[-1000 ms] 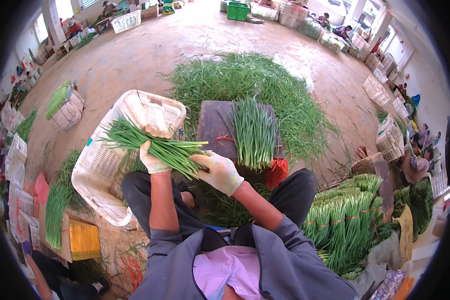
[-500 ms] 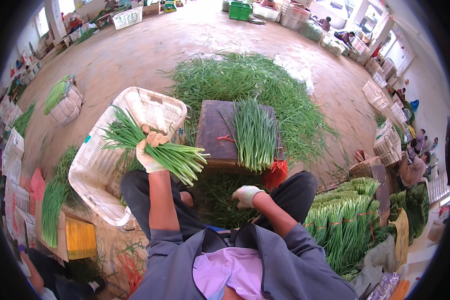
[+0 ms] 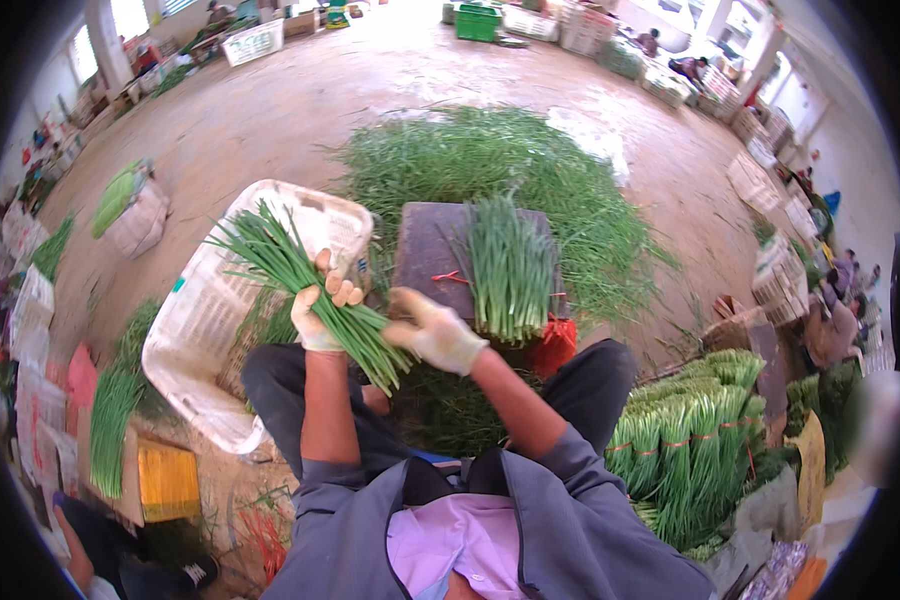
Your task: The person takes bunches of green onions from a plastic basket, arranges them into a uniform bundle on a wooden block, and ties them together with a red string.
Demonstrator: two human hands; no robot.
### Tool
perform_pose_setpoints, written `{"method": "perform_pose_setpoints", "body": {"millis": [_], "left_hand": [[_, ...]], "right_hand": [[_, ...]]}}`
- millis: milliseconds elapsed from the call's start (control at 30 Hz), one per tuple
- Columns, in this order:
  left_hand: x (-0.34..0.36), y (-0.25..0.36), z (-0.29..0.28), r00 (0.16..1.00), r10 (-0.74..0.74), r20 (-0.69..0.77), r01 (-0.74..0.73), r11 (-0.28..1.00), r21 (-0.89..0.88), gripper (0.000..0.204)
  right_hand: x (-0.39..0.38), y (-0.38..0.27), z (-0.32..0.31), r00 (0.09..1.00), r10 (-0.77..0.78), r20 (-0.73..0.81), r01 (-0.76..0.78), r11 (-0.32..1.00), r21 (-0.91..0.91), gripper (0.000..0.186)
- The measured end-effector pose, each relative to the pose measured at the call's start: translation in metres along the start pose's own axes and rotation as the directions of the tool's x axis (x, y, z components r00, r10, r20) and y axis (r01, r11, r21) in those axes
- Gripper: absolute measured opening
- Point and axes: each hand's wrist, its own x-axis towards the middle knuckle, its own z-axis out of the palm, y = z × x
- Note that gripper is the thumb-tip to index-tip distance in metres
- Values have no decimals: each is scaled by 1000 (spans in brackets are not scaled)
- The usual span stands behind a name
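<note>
My left hand (image 3: 325, 305), gloved, is closed round a loose bunch of long green stalks (image 3: 295, 285), held slanting over the right part of a white slatted basket (image 3: 200, 310), pale ends toward the lower right. My right hand (image 3: 430, 330), in a pale glove, is beside the lower part of the bunch with fingers extended and slightly blurred; whether it touches the stalks is unclear. A dark wooden block (image 3: 430, 245) in front of me carries a neat bundle of stalks (image 3: 505, 270) and red ties (image 3: 450, 275). Red strands (image 3: 555, 345) hang at its near right corner.
Loose greens (image 3: 470, 150) lie beyond the block. Tied bundles (image 3: 685, 450) are stacked by my right knee. A yellow box (image 3: 165, 480) is at left. Co-workers (image 3: 830, 330) sit along the right, another person's leg (image 3: 110, 555) is at lower left, and crates (image 3: 475, 25) line the walls.
My right hand rose from between my knees, where it was half a second ago, to beside the bunch. My left hand turned the bunch to a steeper slant and shifted slightly right.
</note>
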Motion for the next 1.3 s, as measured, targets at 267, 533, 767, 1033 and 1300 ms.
{"method": "perform_pose_setpoints", "body": {"millis": [267, 533, 767, 1033, 1300], "left_hand": [[-6, -68, -28, 955, -113, -276, 144, 985, 98, 54], [60, -168, -22, 788, -201, -582, 552, 648, 525, 47], [49, -222, -139, 749, -1, -663, 635, -287, 717, 83], [84, -290, -75, 588, 80, -805, 649, -641, 411, 118], [76, -296, -90, 646, 180, -742, 662, -616, 427, 122]], "right_hand": [[-39, 55, 54, 961, 93, -260, -88, 996, 31, 64], [-19, 91, -73, 814, 244, -527, -326, 943, -66, 53], [-9, 209, -106, 604, 628, -490, -790, 551, -268, 72], [-17, 206, -119, 619, 736, -274, -781, 540, -313, 104], [-49, 257, -192, 547, 606, -577, -821, 523, -229, 42]]}}
